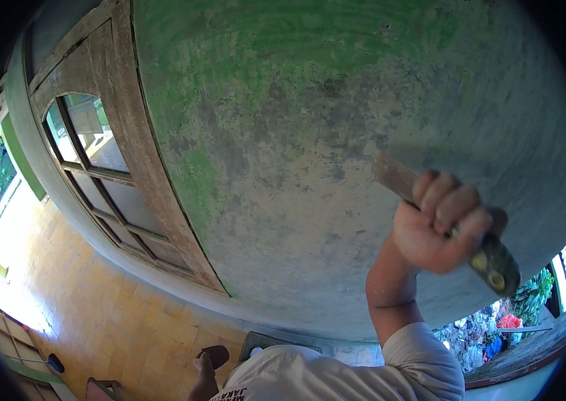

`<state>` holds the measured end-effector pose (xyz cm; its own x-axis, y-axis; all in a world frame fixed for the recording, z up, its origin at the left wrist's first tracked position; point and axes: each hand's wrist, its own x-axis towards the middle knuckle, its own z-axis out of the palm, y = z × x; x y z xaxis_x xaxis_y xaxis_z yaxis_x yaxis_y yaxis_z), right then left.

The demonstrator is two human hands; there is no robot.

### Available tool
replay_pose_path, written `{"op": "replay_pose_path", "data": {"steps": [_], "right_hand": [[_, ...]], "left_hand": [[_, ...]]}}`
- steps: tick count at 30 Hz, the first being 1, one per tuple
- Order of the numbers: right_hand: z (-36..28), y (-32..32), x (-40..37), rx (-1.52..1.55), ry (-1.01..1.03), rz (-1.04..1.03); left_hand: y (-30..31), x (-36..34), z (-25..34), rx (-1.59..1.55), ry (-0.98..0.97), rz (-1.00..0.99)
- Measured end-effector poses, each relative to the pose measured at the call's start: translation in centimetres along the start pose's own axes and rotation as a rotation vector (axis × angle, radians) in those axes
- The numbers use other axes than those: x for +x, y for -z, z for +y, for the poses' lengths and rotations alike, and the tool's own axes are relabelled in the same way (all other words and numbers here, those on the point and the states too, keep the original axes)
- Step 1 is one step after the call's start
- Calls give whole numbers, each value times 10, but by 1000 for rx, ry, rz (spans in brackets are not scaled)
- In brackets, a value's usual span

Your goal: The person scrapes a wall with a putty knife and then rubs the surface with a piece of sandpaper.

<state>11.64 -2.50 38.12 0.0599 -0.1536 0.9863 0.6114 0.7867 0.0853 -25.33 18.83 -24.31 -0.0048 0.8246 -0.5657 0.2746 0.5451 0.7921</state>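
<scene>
My right hand (pixel 442 220) is raised in front of a wall (pixel 283 187) with worn green and grey paint. Its fingers are wrapped round a scraper; the broad flat blade (pixel 395 176) points up and left, and the dark green handle (pixel 496 267) sticks out below the fist. The blade's end is at or very near the wall; contact is unclear. Low in the view, my left hand (pixel 202 363) hangs beside my body, closed on a dark brown flat thing (pixel 216 356) that I cannot make out.
A weathered wooden frame with window panes (pixel 106 154) stands left of the wall. Yellowish floor tiles (pixel 129 314) lie below. A blue brush-like thing (pixel 56 363) is at the lower left. Plants (pixel 536 291) and a red thing (pixel 510 321) show at the lower right, beyond a ledge (pixel 516 364).
</scene>
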Motion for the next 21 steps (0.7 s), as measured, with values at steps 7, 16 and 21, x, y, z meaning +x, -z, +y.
{"op": "replay_pose_path", "data": {"steps": [7, 16, 21], "right_hand": [[2, -11, 3, -28, -56, 85], [-1, -22, 10, -98, -112, 117], [-26, -15, 7, 172, 59, 2]], "left_hand": [[10, -5, -6, -16, 8, 38], [19, -13, 0, -29, 8, 78], [12, -19, 5, -56, 10, 93]]}}
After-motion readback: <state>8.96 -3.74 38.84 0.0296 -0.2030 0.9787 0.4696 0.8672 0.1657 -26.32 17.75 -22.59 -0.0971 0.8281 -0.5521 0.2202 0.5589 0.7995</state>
